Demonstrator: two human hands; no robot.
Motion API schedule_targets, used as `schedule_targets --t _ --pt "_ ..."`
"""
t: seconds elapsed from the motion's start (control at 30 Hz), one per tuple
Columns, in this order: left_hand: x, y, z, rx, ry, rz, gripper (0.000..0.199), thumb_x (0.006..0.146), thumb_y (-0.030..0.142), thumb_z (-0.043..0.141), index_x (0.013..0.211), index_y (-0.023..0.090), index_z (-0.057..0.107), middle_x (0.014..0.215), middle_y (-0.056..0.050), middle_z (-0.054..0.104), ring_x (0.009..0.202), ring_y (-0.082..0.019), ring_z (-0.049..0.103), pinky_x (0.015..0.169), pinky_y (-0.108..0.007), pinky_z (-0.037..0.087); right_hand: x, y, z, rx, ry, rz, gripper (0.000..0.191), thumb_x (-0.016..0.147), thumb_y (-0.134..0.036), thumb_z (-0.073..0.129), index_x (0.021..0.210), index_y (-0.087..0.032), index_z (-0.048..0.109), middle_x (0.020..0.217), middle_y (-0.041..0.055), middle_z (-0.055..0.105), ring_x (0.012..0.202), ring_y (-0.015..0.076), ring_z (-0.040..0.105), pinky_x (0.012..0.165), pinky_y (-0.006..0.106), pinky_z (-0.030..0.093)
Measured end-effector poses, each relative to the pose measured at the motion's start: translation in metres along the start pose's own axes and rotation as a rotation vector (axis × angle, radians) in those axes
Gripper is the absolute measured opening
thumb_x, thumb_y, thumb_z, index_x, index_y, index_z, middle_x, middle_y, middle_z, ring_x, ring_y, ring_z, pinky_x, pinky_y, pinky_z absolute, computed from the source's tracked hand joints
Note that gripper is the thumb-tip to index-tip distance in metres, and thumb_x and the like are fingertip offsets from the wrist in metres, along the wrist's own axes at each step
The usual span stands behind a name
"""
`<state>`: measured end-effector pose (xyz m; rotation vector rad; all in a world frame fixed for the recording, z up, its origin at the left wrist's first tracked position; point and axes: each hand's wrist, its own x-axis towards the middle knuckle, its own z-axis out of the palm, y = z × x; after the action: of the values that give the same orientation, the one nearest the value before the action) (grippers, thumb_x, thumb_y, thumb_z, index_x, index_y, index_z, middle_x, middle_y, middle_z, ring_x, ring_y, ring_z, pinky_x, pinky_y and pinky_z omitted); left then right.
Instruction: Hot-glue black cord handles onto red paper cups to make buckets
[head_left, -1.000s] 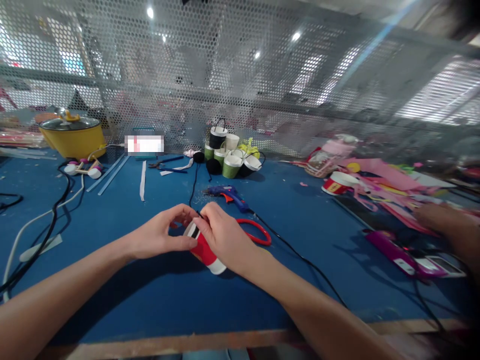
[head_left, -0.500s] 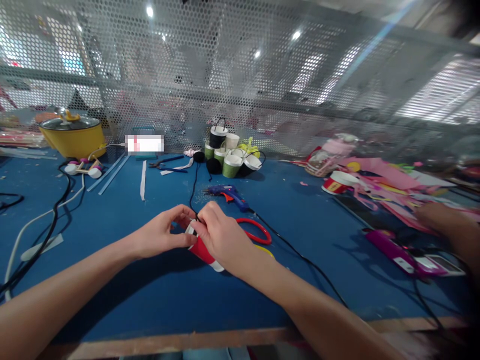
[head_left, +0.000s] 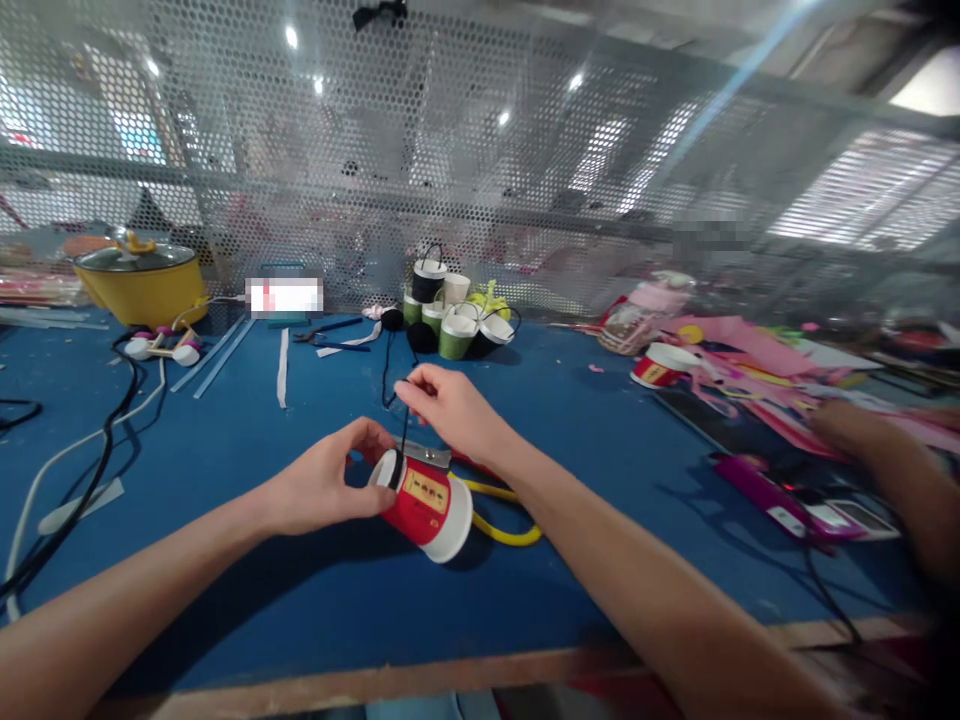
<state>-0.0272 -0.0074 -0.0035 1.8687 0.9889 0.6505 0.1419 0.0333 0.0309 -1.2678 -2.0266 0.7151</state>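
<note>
A red paper cup (head_left: 424, 505) with a white rim and a yellow label lies tilted on its side, held at its left end by my left hand (head_left: 337, 480). Black cord (head_left: 398, 470) wraps round that end of the cup. From there a strand rises to my right hand (head_left: 450, 405), whose thumb and forefinger pinch it above the cup. Scissors with yellow handles (head_left: 510, 537) lie behind and right of the cup, partly covered by my right forearm.
Small green, white and black cups (head_left: 456, 335) stand at the back. A yellow pot (head_left: 142, 285) and cables are at the left. To the right are a pink jar (head_left: 649, 310), pink strips, a purple device (head_left: 787, 500) and another person's hand (head_left: 855, 430).
My right hand has moved up off the cup, pulling the black cord upward. The cup's label and far end now show. My left hand stays on the cup.
</note>
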Motion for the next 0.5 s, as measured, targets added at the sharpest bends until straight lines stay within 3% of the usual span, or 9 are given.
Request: schedule_targets --t 0.07,0.13,0.23,0.27,0.33,0.4,0.5 --pt "-0.002 -0.002 0.002 -0.026 -0.070 0.038 0.031 0.069 0.026 0.059 0.098 0.018 0.050 0.094 -0.003 0.055 0.088 -0.019 0.049 0.080 -0.036 0.037 0.018 -0.010 0.003 0.069 -0.098 0.039 0.023 0.082 -0.026 0.050 0.062 -0.018 0.043 0.050 -0.0059 0.045 0.044 0.0067 0.041 0.045 0.020 0.033" --pt "-0.004 -0.005 0.006 -0.105 -0.138 0.066 0.043 0.069 0.026 0.060 0.110 0.019 0.049 0.099 -0.004 0.054 0.092 -0.020 0.049 0.083 -0.037 0.037 0.035 -0.022 0.010 0.104 -0.190 -0.019 0.025 0.081 -0.026 0.053 0.060 -0.016 0.045 0.051 -0.0057 0.047 0.043 0.0052 0.041 0.043 0.018 0.034" --pt "-0.007 -0.009 0.011 -0.221 -0.205 0.110 0.071 0.068 0.025 0.064 0.131 0.025 0.031 0.104 -0.005 0.050 0.096 -0.021 0.048 0.085 -0.038 0.038 0.055 -0.030 0.019 0.092 -0.527 -0.068 0.025 0.081 -0.031 0.054 0.063 -0.014 0.053 0.056 -0.0026 0.055 0.043 0.0049 0.047 0.039 0.016 0.033" --pt "-0.007 -0.010 0.012 -0.250 -0.205 0.138 0.077 0.069 0.024 0.064 0.135 0.026 0.024 0.104 -0.005 0.049 0.096 -0.021 0.047 0.086 -0.038 0.038 0.060 -0.028 0.018 0.044 -0.554 -0.036 0.027 0.083 -0.033 0.052 0.064 -0.014 0.054 0.056 -0.0020 0.057 0.042 0.0048 0.048 0.038 0.016 0.034" --pt "-0.008 -0.012 0.013 -0.278 -0.167 0.199 0.085 0.070 0.022 0.063 0.139 0.028 0.012 0.103 -0.005 0.048 0.094 -0.020 0.047 0.086 -0.038 0.038 0.066 -0.017 0.006 -0.091 -0.412 0.077 0.032 0.086 -0.036 0.045 0.065 -0.014 0.056 0.055 -0.0020 0.057 0.039 0.0046 0.047 0.037 0.017 0.035" --pt "-0.007 -0.014 0.013 -0.260 -0.097 0.249 0.089 0.072 0.020 0.061 0.140 0.028 0.004 0.101 -0.004 0.048 0.092 -0.019 0.047 0.088 -0.038 0.036 0.066 0.002 -0.014 -0.237 -0.130 0.186 0.033 0.090 -0.033 0.038 0.068 -0.015 0.056 0.053 -0.0024 0.056 0.037 0.0051 0.046 0.039 0.018 0.036" --pt "-0.005 -0.015 0.012 -0.206 0.007 0.275 0.092 0.072 0.018 0.060 0.140 0.029 -0.001 0.100 -0.004 0.048 0.092 -0.018 0.044 0.092 -0.039 0.031 0.055 0.037 -0.044 -0.372 0.017 0.267 0.032 0.090 -0.021 0.038 0.062 -0.014 0.054 0.052 0.0000 0.054 0.043 0.0078 0.049 0.046 0.021 0.040"
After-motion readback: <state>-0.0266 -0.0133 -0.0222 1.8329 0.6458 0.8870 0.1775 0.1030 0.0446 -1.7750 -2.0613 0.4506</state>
